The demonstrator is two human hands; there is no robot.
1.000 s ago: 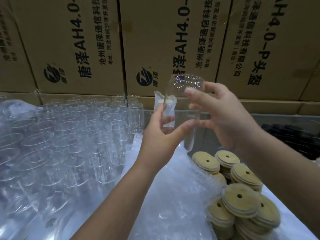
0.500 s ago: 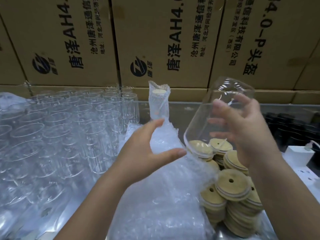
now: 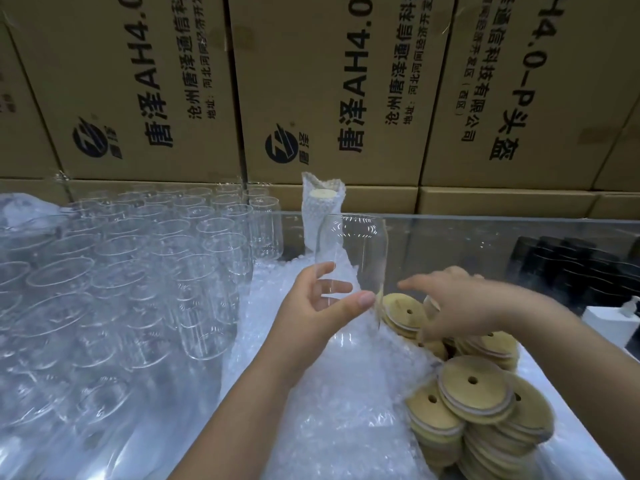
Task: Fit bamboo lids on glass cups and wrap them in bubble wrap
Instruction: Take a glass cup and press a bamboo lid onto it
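Observation:
My left hand grips a clear glass cup upright by its lower part, thumb in front and fingers behind. My right hand is stretched flat over the pile of round bamboo lids, fingers reaching left above a lid; it holds nothing that I can see. Bubble wrap lies in a heap under both forearms. One cup wrapped in bubble wrap with a lid on it stands upright behind the held cup.
Several rows of bare glass cups fill the left side on plastic sheeting. Brown cardboard boxes form a wall at the back. Black items and a white box sit at the right.
The cup passed from my right hand to my left hand and now stands upright. My right hand let go and dropped down over the bamboo lids.

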